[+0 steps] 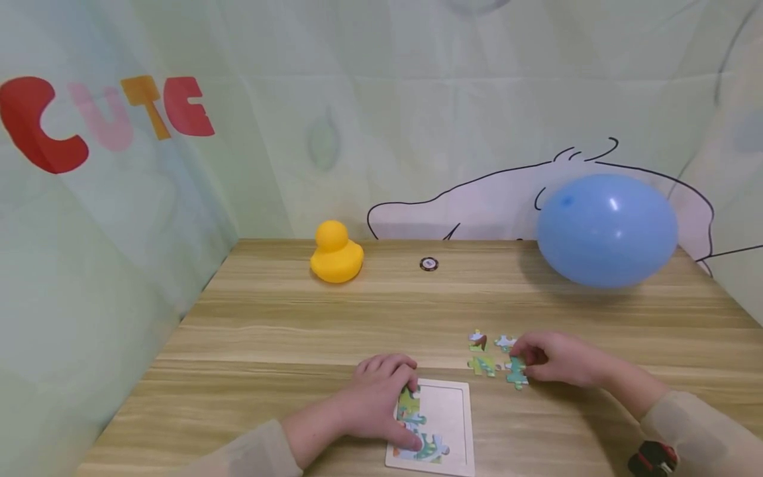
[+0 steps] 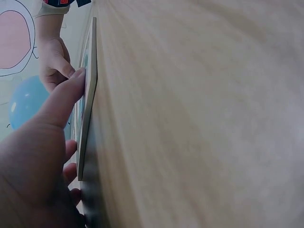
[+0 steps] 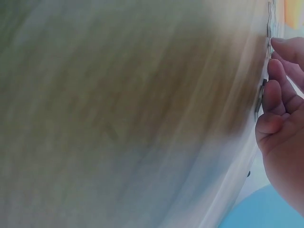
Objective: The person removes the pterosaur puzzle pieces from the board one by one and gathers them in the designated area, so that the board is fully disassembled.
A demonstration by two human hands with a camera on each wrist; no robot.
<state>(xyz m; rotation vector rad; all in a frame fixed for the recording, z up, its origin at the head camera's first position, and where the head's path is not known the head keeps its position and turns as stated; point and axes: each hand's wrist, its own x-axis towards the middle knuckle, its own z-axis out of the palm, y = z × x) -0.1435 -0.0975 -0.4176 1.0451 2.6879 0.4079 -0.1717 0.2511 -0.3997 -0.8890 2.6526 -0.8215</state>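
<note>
In the head view a square jigsaw tray [image 1: 454, 424] with a pale raised rim lies near the table's front. Several joined jigsaw pieces [image 1: 410, 403] fill its left part, showing green and blue print. My left hand [image 1: 377, 401] rests over the tray's left side, its thumb on the lower pieces and its fingers spread by the top corner. To the right, my right hand [image 1: 560, 361] has its index finger and thumb curled at a teal jigsaw piece [image 1: 517, 379], pinching its edge. Three loose pieces, one of them a green jigsaw piece [image 1: 483, 366], lie just left of those fingertips.
A yellow rubber duck [image 1: 336, 255] and a small round chip [image 1: 429, 264] are toward the table's back. At the back right sits a blue balloon [image 1: 608, 232]. A printed curtain [image 1: 417, 132] hangs behind the wooden table [image 1: 268, 331].
</note>
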